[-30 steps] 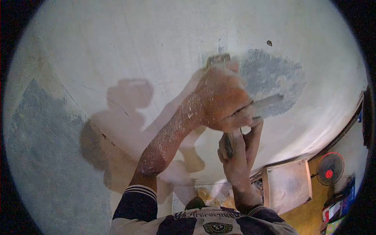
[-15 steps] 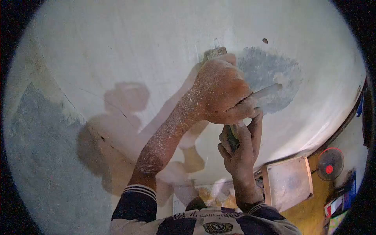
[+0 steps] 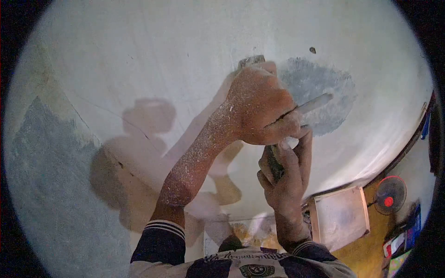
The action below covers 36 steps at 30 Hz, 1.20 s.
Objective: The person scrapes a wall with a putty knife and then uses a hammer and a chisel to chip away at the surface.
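My left hand (image 3: 262,104) is closed in a fist, dusted with white powder, in front of the pale wall (image 3: 185,60). Past its upper side shows a worn grey-brown block end (image 3: 251,60). A pale, narrow stick (image 3: 316,103) pokes out between its fingers, over a round grey patch (image 3: 336,81). Just below, my right hand (image 3: 289,169) is curled around a dark greenish object (image 3: 276,166), mostly hidden by the fingers. Its fingertips come right up to the underside of the left fist. I cannot tell what kind of tool either hand holds.
A larger grey area (image 3: 51,185) covers the wall's lower left, with a thin crack (image 3: 134,127) nearby. A dark chip mark (image 3: 312,50) is at the upper right. Lower right are a pale framed panel (image 3: 340,217) and a fan (image 3: 389,194) with a red hub.
Both hands keep their grip and pose. The left fist and the block end have shifted very slightly up and left against the wall.
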Tool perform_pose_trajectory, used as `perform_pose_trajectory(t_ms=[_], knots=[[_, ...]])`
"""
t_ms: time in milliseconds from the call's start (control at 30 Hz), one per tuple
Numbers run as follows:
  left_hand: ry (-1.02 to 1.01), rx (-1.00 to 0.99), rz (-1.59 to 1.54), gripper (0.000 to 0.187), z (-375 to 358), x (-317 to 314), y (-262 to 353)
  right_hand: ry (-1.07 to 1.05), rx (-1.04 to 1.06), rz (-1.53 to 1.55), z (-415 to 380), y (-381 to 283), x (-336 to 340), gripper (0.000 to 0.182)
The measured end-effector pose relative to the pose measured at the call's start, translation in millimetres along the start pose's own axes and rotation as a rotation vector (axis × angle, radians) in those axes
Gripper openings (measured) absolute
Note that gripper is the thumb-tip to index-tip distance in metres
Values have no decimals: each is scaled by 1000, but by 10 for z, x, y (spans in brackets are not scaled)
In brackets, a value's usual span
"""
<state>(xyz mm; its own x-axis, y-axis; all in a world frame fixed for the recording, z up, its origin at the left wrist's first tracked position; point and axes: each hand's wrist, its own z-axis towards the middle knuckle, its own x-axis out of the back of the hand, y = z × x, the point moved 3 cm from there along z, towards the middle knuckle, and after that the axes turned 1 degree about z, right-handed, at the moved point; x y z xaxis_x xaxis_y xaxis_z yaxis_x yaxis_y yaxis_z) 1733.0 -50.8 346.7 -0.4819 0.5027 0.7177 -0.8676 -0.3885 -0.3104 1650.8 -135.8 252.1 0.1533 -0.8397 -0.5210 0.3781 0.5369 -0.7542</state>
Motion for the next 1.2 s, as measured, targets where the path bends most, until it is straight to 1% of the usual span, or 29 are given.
perform_pose_trajectory(t_ms=[133,267,333,433,467,533,567,667,700,767,833,867,900,1000,1033,1100,1133,1167,1200], knots=[[5,4,-46,32,-87,-55,67,49,-37,-75,-155,67,21,20],[11,3,-7,31,-37,-11,15,30,12,-24,16,154,30,21],[9,5,-1,31,-18,17,10,39,-16,-7,-2,86,20,22],[13,16,-54,30,-136,-78,87,16,-23,-82,-210,127,92,21],[2,15,-56,30,-137,-58,91,12,1,-71,-85,122,75,21],[-99,113,71,31,-21,-37,-33,39,-12,-55,96,123,63,20],[-151,153,138,31,42,-20,-78,42,17,-14,142,58,60,20],[12,102,5,34,-85,-21,41,52,-30,-59,-72,42,30,20],[13,74,28,35,-97,-60,31,10,-28,-47,-163,62,40,19],[29,9,97,37,-66,-70,-6,17,22,-26,-31,97,14,19],[117,19,46,39,95,140,-101,-1,74,-46,99,-5,-66,18],[148,29,7,40,123,217,-100,8,55,-46,62,11,-72,18],[119,-8,35,37,102,221,-91,9,42,-46,51,27,-89,18],[150,-44,-49,38,-104,-26,-5,44,16,-54,-55,162,2,18],[49,-43,-17,39,-88,-42,-30,63,16,-50,-64,190,1,18],[96,33,107,39,18,50,-142,43,62,-75,71,93,-64,18],[78,50,133,39,50,92,-126,36,92,-89,180,21,-111,18],[59,67,158,39,84,135,-111,-20,153,-69,223,-10,-119,18],[6,65,161,39,106,188,-71,-6,134,-95,181,0,-96,18]])
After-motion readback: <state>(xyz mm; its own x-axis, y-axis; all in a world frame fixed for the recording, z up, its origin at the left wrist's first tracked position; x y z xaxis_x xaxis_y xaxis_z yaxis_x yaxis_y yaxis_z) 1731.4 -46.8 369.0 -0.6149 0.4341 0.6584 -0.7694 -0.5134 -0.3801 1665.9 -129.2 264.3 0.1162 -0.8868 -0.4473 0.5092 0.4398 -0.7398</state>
